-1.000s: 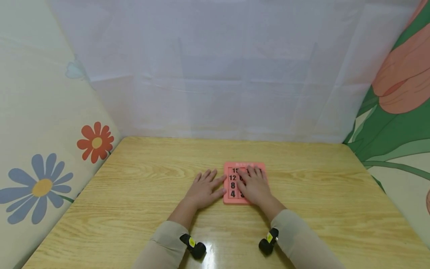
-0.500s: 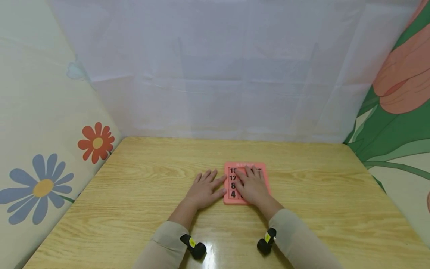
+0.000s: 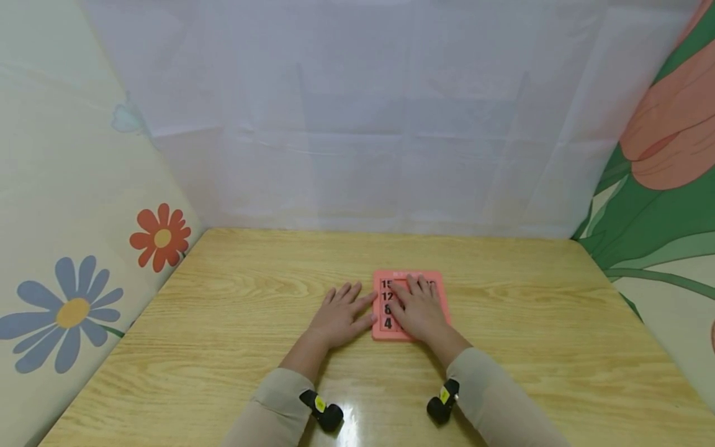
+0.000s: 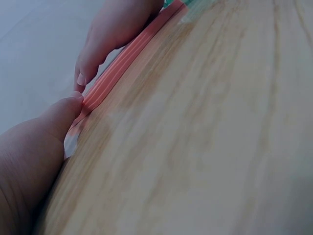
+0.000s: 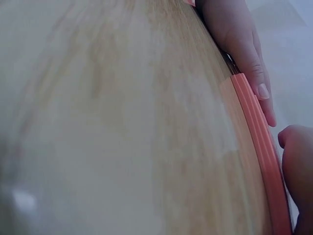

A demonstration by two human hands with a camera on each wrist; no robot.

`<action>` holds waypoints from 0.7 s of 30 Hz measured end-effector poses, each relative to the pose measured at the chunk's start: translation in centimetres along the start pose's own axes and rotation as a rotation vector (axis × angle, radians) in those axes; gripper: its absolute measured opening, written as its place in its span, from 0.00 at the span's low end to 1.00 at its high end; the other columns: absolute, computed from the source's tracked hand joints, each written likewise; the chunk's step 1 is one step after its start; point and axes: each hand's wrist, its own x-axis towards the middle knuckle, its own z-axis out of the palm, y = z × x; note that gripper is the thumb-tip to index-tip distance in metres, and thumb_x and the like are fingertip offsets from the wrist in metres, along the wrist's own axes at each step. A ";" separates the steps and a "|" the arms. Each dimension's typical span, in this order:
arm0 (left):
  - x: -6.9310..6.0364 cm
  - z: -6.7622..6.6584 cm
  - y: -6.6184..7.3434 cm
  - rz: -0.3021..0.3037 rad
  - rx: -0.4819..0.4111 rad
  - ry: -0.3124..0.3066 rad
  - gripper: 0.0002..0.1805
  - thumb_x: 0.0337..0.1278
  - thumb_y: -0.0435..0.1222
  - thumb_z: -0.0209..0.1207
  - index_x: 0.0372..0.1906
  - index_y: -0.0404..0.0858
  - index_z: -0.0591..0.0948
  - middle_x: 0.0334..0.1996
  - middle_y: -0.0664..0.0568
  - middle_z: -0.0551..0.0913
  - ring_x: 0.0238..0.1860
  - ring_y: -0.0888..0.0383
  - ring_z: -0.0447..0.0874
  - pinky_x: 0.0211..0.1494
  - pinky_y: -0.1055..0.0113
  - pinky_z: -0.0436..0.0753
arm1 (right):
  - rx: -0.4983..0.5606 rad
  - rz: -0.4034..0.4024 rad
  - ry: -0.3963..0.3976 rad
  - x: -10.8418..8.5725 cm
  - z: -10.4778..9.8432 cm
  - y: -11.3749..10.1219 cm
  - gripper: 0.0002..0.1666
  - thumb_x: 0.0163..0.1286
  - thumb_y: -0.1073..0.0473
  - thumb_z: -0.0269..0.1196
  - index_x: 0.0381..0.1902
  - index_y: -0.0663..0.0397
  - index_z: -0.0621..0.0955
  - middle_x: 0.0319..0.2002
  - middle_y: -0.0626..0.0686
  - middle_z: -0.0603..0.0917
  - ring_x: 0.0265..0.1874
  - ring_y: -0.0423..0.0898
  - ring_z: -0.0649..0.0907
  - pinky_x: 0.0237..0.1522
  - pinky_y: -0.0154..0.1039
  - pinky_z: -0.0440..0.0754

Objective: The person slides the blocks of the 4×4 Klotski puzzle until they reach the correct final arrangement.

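Note:
A pink number slide puzzle point(image 3: 409, 274) lies flat on the table in the head view. Its left column shows 15, 12, 8 and 4; most other tiles are hidden under my right hand point(image 3: 422, 313). That hand rests over the board with its fingers spread, the fingertips near the upper rows. Against the puzzle's left edge lies my left hand point(image 3: 337, 318), fingers straight, thumb and index finger touching the frame. In the left wrist view, the left thumb point(image 4: 61, 115) meets the corner of the pink frame point(image 4: 122, 66). The right thumb point(image 5: 297, 156) hovers over the board in the right wrist view.
The wooden table point(image 3: 251, 273) stretches to both sides of the puzzle. A white cloth point(image 3: 357, 136) hangs behind its far edge. Flower-patterned panels point(image 3: 50, 186) stand at the left and right. Each sleeve cuff carries a small black camera point(image 3: 329, 416).
Over the last second my right hand shifted slightly left, and the 15 tile slid left into the corner. The left hand has stayed put.

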 end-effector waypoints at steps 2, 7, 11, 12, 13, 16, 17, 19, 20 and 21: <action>0.0 -0.1 0.1 0.001 -0.002 0.000 0.33 0.71 0.60 0.43 0.76 0.55 0.60 0.78 0.45 0.53 0.79 0.44 0.44 0.80 0.43 0.42 | 0.013 -0.007 0.011 -0.1 -0.1 0.1 0.31 0.77 0.39 0.44 0.73 0.40 0.67 0.77 0.59 0.56 0.78 0.61 0.49 0.78 0.60 0.41; 0.0 0.0 -0.1 0.006 0.000 0.002 0.33 0.71 0.60 0.43 0.76 0.55 0.60 0.78 0.45 0.53 0.80 0.44 0.44 0.80 0.43 0.41 | 0.014 0.003 0.038 -0.2 0.0 0.8 0.32 0.77 0.38 0.45 0.73 0.44 0.68 0.77 0.61 0.56 0.78 0.62 0.50 0.77 0.62 0.42; 0.1 0.2 -0.1 0.007 0.013 0.005 0.33 0.71 0.61 0.42 0.76 0.56 0.60 0.78 0.46 0.52 0.80 0.44 0.44 0.81 0.44 0.41 | 0.020 0.038 0.053 -0.6 -0.2 1.7 0.34 0.76 0.38 0.45 0.73 0.46 0.67 0.77 0.61 0.56 0.77 0.64 0.49 0.77 0.64 0.42; 0.1 0.2 -0.2 0.006 0.016 0.004 0.33 0.71 0.61 0.41 0.76 0.56 0.60 0.78 0.46 0.52 0.80 0.44 0.43 0.81 0.44 0.41 | 0.027 0.042 0.059 -0.6 -0.3 1.9 0.35 0.76 0.38 0.46 0.73 0.47 0.66 0.77 0.62 0.56 0.77 0.64 0.49 0.76 0.65 0.42; 0.2 0.3 -0.2 0.006 0.020 0.002 0.33 0.71 0.61 0.41 0.76 0.57 0.59 0.79 0.46 0.52 0.80 0.44 0.43 0.81 0.44 0.41 | 0.029 0.051 0.059 -0.7 -0.3 2.2 0.35 0.76 0.38 0.45 0.73 0.47 0.66 0.77 0.62 0.56 0.77 0.65 0.49 0.76 0.65 0.41; 0.2 0.4 -0.3 0.008 0.021 0.000 0.33 0.71 0.61 0.41 0.76 0.57 0.59 0.79 0.46 0.51 0.80 0.44 0.43 0.81 0.44 0.40 | 0.028 0.072 0.064 -0.9 -0.5 2.8 0.35 0.77 0.38 0.45 0.74 0.47 0.66 0.77 0.64 0.55 0.77 0.66 0.48 0.76 0.65 0.41; 0.3 0.4 -0.3 0.009 0.021 0.002 0.33 0.71 0.61 0.41 0.76 0.57 0.59 0.79 0.46 0.51 0.80 0.44 0.43 0.81 0.43 0.40 | 0.028 0.080 0.066 -1.0 -0.6 2.9 0.35 0.76 0.38 0.45 0.74 0.47 0.66 0.77 0.64 0.55 0.77 0.66 0.48 0.76 0.65 0.41; 0.3 0.5 -0.3 0.011 0.019 0.004 0.33 0.71 0.61 0.41 0.76 0.56 0.59 0.79 0.46 0.51 0.80 0.44 0.43 0.80 0.43 0.41 | 0.029 0.095 0.070 -1.1 -0.7 3.2 0.35 0.76 0.37 0.45 0.74 0.47 0.66 0.77 0.64 0.55 0.77 0.66 0.48 0.76 0.65 0.41; 0.3 0.5 -0.3 0.011 0.017 0.005 0.33 0.71 0.61 0.42 0.76 0.56 0.59 0.79 0.45 0.51 0.80 0.44 0.43 0.80 0.43 0.41 | 0.032 0.102 0.072 -1.1 -0.7 3.3 0.36 0.76 0.37 0.45 0.74 0.48 0.66 0.77 0.64 0.55 0.77 0.66 0.48 0.76 0.65 0.40; 0.3 0.5 -0.3 0.011 0.017 0.005 0.33 0.71 0.61 0.41 0.76 0.56 0.59 0.79 0.45 0.51 0.80 0.44 0.43 0.80 0.43 0.41 | 0.034 0.108 0.070 -1.2 -0.8 3.4 0.36 0.76 0.37 0.45 0.74 0.48 0.65 0.77 0.64 0.55 0.77 0.66 0.48 0.76 0.65 0.40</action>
